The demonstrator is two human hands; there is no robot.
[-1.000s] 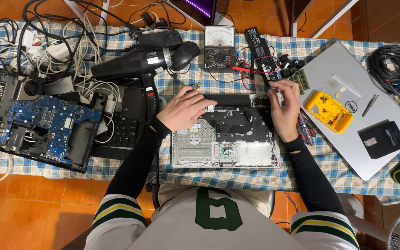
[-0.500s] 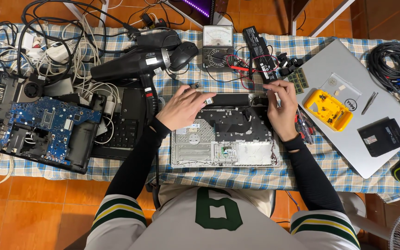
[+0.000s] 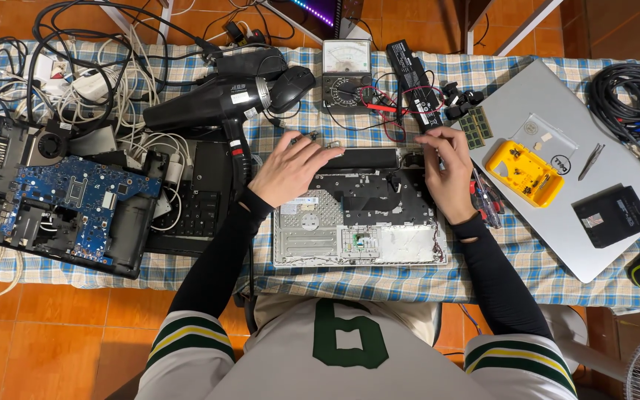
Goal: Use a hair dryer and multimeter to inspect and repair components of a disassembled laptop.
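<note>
On the checked tabletop point(image 3: 379, 278), the stripped laptop base point(image 3: 361, 222) lies in front of the person, as it did 1 second ago. The right hand point(image 3: 450, 174) has dropped from the base's upper right corner onto its right edge, fingers curled; whether it grips anything is unclear. The left hand point(image 3: 290, 167) rests flat, fingers apart. Counted: 1 closed silver laptop point(image 3: 557, 215), 1 blue motherboard point(image 3: 75, 200), 1 hair dryer point(image 3: 209, 107), 1 multimeter point(image 3: 346, 74).

A black hair dryer point(image 3: 224, 104) and tangled white cables point(image 3: 131, 89) crowd the desk point(image 3: 379, 278) left; red-handled screwdrivers point(image 3: 485, 200) block right; the checked cloth strip in front lies open.
</note>
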